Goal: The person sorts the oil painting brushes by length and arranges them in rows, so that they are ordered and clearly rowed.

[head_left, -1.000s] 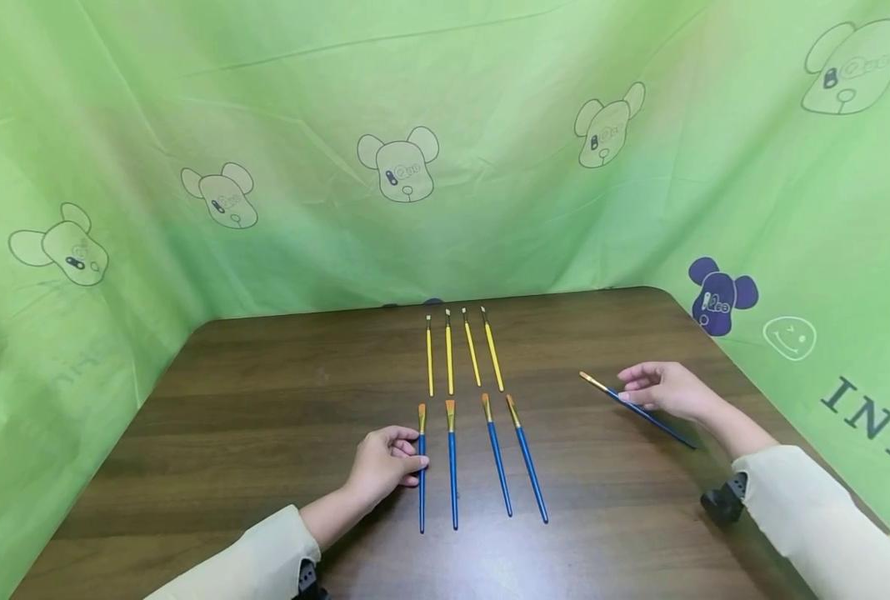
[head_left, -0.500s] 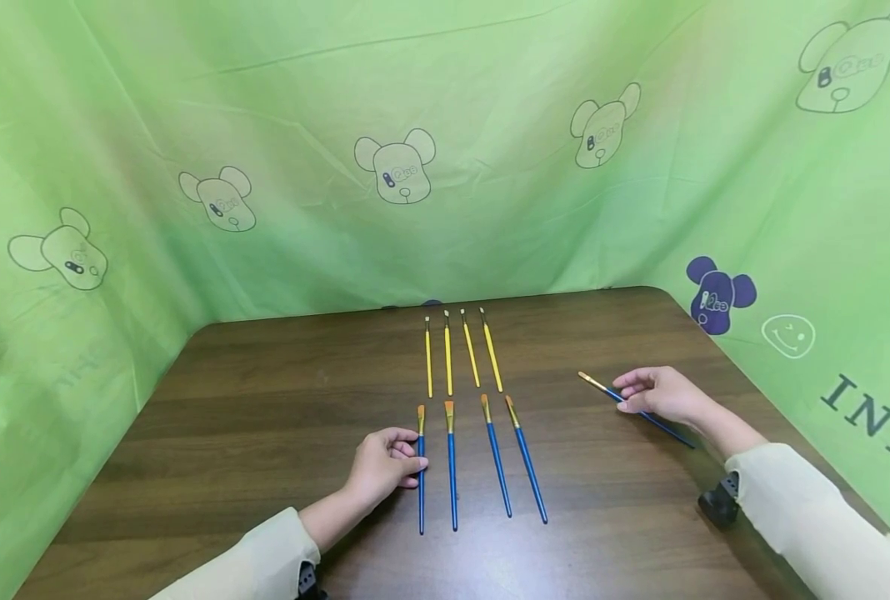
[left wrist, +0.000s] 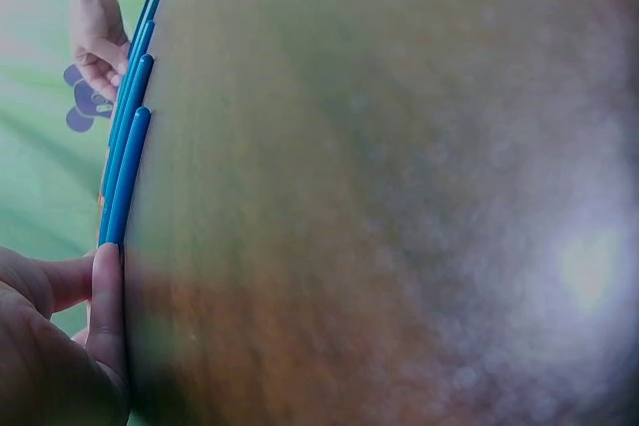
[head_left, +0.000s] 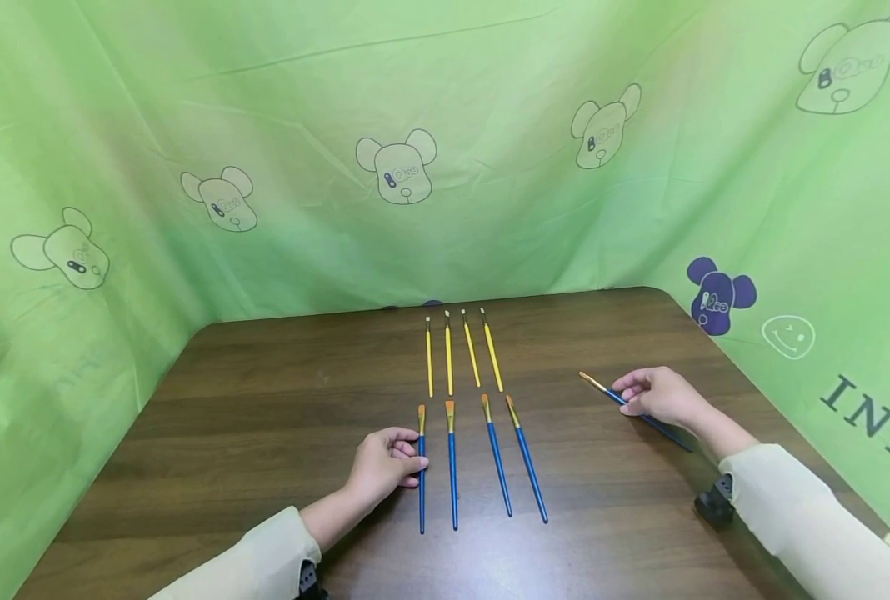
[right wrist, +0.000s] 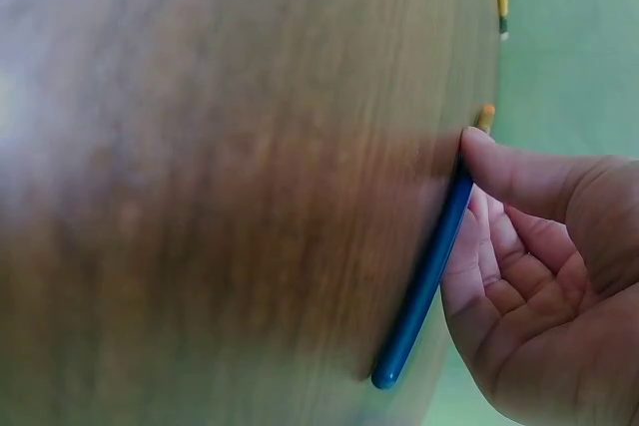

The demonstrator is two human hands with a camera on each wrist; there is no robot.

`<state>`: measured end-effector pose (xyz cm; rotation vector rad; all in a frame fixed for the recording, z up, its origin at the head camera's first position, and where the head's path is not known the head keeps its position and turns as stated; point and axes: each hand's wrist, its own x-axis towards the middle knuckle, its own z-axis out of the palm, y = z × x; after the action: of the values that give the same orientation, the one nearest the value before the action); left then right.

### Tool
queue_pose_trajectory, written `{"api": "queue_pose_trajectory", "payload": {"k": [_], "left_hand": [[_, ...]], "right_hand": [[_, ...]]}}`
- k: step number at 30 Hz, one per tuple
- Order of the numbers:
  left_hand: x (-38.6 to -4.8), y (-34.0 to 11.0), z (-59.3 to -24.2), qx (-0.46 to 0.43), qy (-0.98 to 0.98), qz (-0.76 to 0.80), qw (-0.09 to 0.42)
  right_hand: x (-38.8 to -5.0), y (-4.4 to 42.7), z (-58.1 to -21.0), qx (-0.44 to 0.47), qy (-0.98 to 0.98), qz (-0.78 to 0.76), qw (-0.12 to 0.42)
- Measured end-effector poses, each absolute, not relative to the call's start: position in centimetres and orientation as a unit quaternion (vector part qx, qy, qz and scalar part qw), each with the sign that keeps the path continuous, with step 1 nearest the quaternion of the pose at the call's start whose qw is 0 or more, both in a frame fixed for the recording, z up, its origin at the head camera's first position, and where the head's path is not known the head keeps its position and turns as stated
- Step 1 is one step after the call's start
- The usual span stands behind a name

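My left hand [head_left: 385, 467] pinches the leftmost blue paintbrush [head_left: 422, 508] between thumb and fingers, low at the table. In the left wrist view that brush's handle [left wrist: 128, 177] extends beyond the thumb and fingertips. Three more blue paintbrushes [head_left: 453, 479] lie to its right, bristles pointing away. Farther right, my right hand [head_left: 658, 396] pinches another blue paintbrush [head_left: 666, 432] that slants, bristle end to the far left. The right wrist view shows the thumb on this brush [right wrist: 424, 281] near its ferrule, its blue handle end close to the tabletop.
Several yellow paintbrushes [head_left: 448, 358] lie in a row behind the blue ones. All rest on a brown wooden table [head_left: 265, 400] with rounded far corners. A green printed cloth [head_left: 490, 233] hangs behind and at both sides.
The right hand and forearm have shifted slightly left, and the handle end of the brush in it has moved a little. The left hand and its brush keep their place.
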<state>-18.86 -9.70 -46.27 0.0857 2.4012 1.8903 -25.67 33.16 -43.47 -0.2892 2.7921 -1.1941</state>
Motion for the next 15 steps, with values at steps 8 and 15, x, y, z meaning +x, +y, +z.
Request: {"api": "queue_pose_trajectory", "payload": {"k": [8,15], "left_hand": [[-19.0,-9.6,-46.4,0.029,0.78,0.623,0.045],[-19.0,-9.6,-46.4,0.03,0.779,0.625,0.043]], "right_hand": [[-25.2,32.9,-43.2,-0.087,0.926,-0.365,0.04],[-24.5,31.7,-42.6,-0.084,0.909,-0.405,0.057]]}}
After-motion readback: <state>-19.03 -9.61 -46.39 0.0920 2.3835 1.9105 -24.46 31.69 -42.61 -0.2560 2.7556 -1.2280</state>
